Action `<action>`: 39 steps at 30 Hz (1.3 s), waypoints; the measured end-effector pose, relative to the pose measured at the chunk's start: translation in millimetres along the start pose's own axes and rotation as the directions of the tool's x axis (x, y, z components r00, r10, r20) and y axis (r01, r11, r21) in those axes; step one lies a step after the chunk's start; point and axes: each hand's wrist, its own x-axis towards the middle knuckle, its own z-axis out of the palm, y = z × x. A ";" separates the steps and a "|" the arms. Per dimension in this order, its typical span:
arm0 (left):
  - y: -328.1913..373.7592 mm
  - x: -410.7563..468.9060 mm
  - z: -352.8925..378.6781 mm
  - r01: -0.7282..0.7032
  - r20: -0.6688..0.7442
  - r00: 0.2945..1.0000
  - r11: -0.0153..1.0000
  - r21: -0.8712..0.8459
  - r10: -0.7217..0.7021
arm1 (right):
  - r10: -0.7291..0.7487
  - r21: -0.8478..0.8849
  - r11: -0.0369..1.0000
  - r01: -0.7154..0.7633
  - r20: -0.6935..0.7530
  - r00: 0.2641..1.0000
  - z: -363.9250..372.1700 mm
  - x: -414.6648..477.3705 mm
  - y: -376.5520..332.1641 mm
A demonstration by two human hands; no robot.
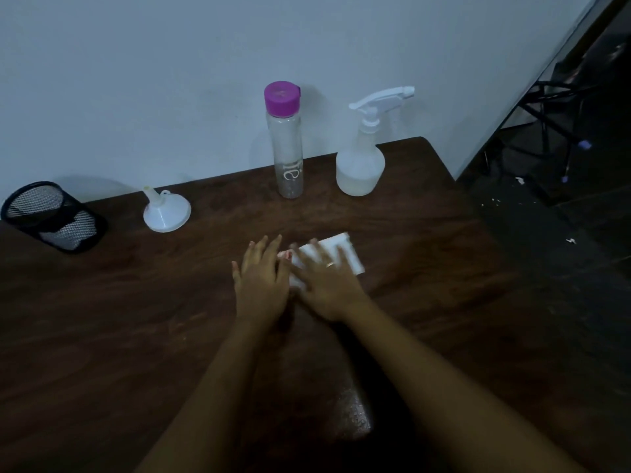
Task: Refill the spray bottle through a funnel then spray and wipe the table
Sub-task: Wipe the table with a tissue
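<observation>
Grip: left hand (pixel 261 279) lies flat with fingers spread, its fingertips at the edge of the white cloth (pixel 345 251); right hand (pixel 326 285) lies flat on the cloth, fingers spread, pinching nothing.
Mesh cup (pixel 51 216): black, tilted, far left near the wall.
Funnel (pixel 166 211): white, mouth down, spout up.
Water bottle (pixel 284 139): clear, upright, purple cap on.
Spray bottle (pixel 361 155): upright beside the water bottle, trigger head on, some liquid at the bottom.
Table (pixel 102 319): dark wood, a patch of droplets between the forearms.
</observation>
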 end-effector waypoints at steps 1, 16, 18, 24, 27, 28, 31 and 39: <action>5.3 -1.9 4.9 -0.011 0.010 1.000 1.000 0.005 0.011 | 0.105 0.030 0.994 -0.105 -0.019 0.994 -4.8 -2.1 24.5; 38.0 -50.2 38.7 -0.274 0.180 0.947 0.962 0.010 0.267 | 0.811 0.298 0.566 -0.769 -0.033 0.584 12.1 -121.8 94.1; 32.3 -60.9 32.7 -0.300 0.178 0.938 0.954 -0.005 0.296 | 0.745 0.257 0.654 -0.711 -0.059 0.664 26.3 -117.6 41.2; 1.9 -83.5 1.5 -0.308 0.194 0.932 0.951 -0.025 0.307 | 0.289 0.123 0.951 -0.284 -0.032 0.957 61.2 -106.9 -122.5; -10.9 -94.2 -10.4 -0.317 0.222 0.923 0.948 -0.022 0.313 | 0.114 0.114 0.987 -0.113 -0.007 0.993 70.9 -116.6 -144.3; -12.9 -98.0 -11.8 -0.324 0.235 0.918 0.946 -0.016 0.318 | 0.085 0.089 0.993 -0.082 -0.023 0.996 73.1 -122.1 -141.1; -11.8 -110.1 -8.4 -0.354 0.296 0.893 0.935 0.001 0.338 | 0.143 0.087 0.987 -0.135 -0.091 0.986 70.1 -143.9 -108.5; -1.9 -146.0 5.6 -0.495 0.436 0.787 0.868 0.028 0.435 | 0.839 0.268 0.531 -0.804 -0.037 0.543 64.4 -249.6 30.4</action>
